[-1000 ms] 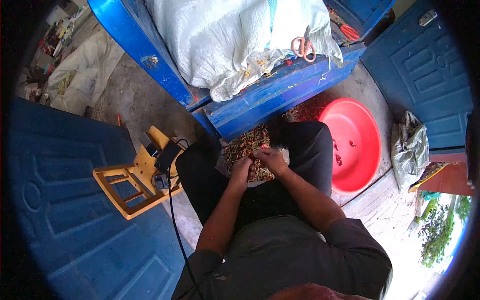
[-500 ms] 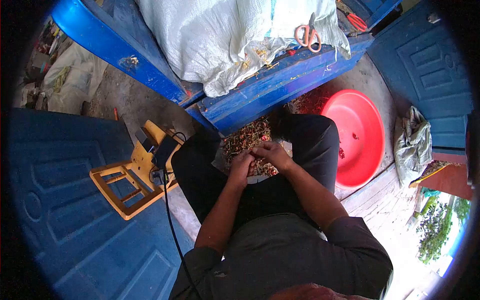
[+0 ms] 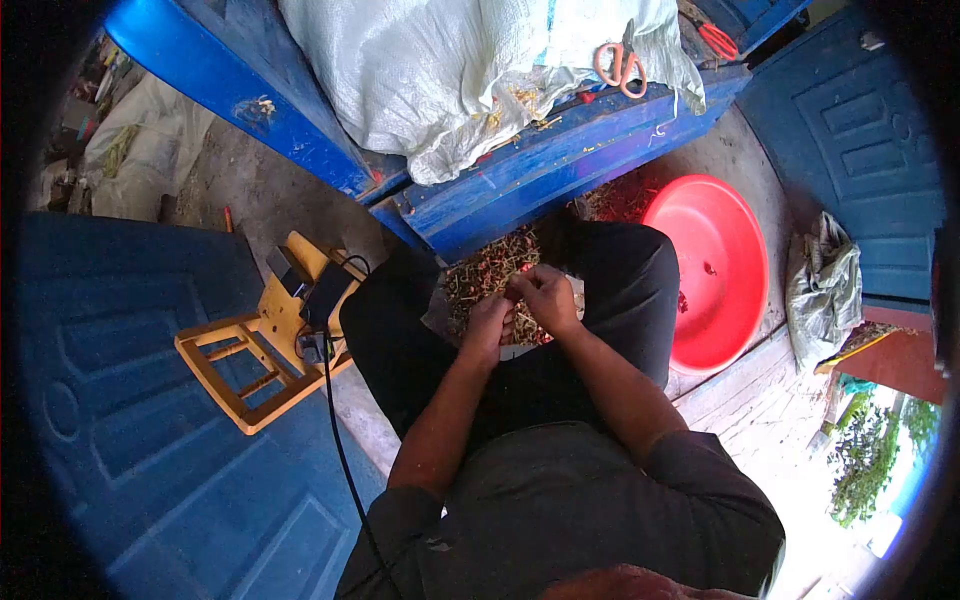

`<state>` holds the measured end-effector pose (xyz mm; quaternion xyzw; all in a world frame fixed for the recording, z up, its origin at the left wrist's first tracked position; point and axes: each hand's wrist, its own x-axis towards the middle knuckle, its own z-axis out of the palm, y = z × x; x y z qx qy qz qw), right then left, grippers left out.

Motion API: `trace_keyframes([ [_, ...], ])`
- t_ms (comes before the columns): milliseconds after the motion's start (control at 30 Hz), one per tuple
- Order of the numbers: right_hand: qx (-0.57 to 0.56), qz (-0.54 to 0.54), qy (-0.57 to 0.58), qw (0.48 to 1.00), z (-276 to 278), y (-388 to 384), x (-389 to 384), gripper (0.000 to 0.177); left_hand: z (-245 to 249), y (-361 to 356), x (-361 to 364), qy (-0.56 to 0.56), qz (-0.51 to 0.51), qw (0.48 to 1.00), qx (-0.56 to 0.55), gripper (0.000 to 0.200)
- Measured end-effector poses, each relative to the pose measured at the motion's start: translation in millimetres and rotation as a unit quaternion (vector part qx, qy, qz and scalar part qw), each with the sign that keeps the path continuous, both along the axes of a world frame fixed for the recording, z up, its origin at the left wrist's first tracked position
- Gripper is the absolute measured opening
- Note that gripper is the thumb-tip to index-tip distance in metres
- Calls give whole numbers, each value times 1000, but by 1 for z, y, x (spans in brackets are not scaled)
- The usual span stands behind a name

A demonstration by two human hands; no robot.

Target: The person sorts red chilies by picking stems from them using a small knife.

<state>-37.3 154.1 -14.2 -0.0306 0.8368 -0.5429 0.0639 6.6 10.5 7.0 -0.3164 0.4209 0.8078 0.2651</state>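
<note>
Both hands meet over a heap of dry straw-coloured stalks and red bits [image 3: 497, 262] between my knees. The heap seems to lie on pale sheeting, mostly covered by my arms and legs. My left hand [image 3: 489, 326] is closed, its fingers curled inward. My right hand [image 3: 549, 300] touches or nearly touches it, with thumb and fingers pinched together at the left fingertips. Whatever small thing is between the fingers is too small to make out.
To the right stands a red basin [image 3: 712, 320] with a few red bits inside. Ahead, a blue wooden bench [image 3: 560, 185] bears a white woven sack [image 3: 400, 80], pink-handled scissors [image 3: 627, 52] and a red-handled tool [image 3: 718, 42]. A wooden chair [image 3: 270, 330] with a cabled device lies left.
My right hand has shifted slightly up and right, and the fingers of both hands are a little less overlapped. More of the heap shows around them. The view has tilted slightly.
</note>
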Motion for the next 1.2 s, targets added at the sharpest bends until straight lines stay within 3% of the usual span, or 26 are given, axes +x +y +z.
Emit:
trace_keyframes([
  [33, 1, 1, -1, 1000, 11, -3, 0, 19, -1, 2, -2, -1, 1, 1000, 1, 6],
  [100, 120, -33, 142, 982, 26, -7, 1, 19, -3, 5, -4, 16, 43, 999, 16, 5],
  [133, 121, -32, 139, 982, 22, -6, 1, 19, -4, 5, -5, 13, 44, 999, 17, 5],
  [200, 26, -82, 14, 996, 11, -5, -2, 18, -6, 2, -4, 44, 55, 997, 40, 6],
  [233, -89, -88, -139, 982, 29, -4, -5, 18, 3, 0, -5, 43, 44, 998, 33, 8],
  [267, -87, -88, -149, 981, 26, -2, -9, 18, 3, 0, -6, 33, 45, 998, 33, 8],
  [333, -293, -144, -360, 874, 21, 2, -10, 16, 2, 1, -4, 62, 53, 996, 21, 8],
  [400, -349, -174, -378, 839, 23, 0, -4, 16, 6, 0, -2, 51, 49, 997, 22, 8],
  [467, -473, -175, -452, 736, 28, 1, -10, 14, 9, 0, -3, 50, 47, 997, 24, 7],
  [500, -508, -138, -459, 716, 24, 5, -11, 13, 9, 1, -6, 58, 53, 997, 23, 7],
  [633, -510, -178, -474, 695, 11, 7, -10, 16, 2, 0, -5, 48, 50, 997, 24, 13],
  [667, -358, -141, -400, 832, 8, 7, -11, 19, 1, -1, -5, 36, 41, 998, 14, 16],
  [700, -189, -94, -306, 928, 5, 7, -12, 22, -1, 0, -6, 36, 41, 998, 13, 16],
  [733, -189, -94, -309, 927, 19, 4, -11, 22, -4, 1, -6, 33, 54, 998, 14, 15],
  [767, -18, -51, -115, 992, 33, 2, -10, 22, -6, 1, -4, 30, 65, 997, 15, 15],
  [800, 155, -4, 88, 984, 44, -1, -10, 23, -4, 0, -4, 29, 63, 997, 14, 15],
  [867, 171, -26, 93, 981, 29, 0, -9, 26, -1, -1, -5, 30, 61, 998, 17, 15],
  [933, -21, -57, -59, 996, 9, 9, -12, 27, -1, -1, -5, 37, 58, 997, 26, 16],
  [967, -21, -55, -59, 997, -7, 22, -18, 27, -2, -2, -5, 43, 55, 997, 34, 17],
  [1000, -242, -94, -209, 943, -28, 44, -25, 25, -2, -8, -2, 42, 57, 997, 35, 17],
  [1033, -443, -126, -342, 819, -28, 51, -30, 24, -2, -18, 1, 58, 68, 996, 30, 17],
  [1067, -442, -126, -342, 820, -29, 54, -28, 24, -1, -23, 3, 74, 77, 994, 24, 18],
  [1133, -197, -95, -258, 941, -1, 51, -28, 24, 7, -25, 5, 71, 69, 995, 22, 14],
  [1167, -110, -58, -218, 968, 6, 49, -25, 30, 10, -26, 6, 64, 61, 996, 19, 10],
  [1200, -110, -57, -217, 968, 1, 50, -20, 30, 10, -25, 6, 65, 62, 996, 19, 10],
])
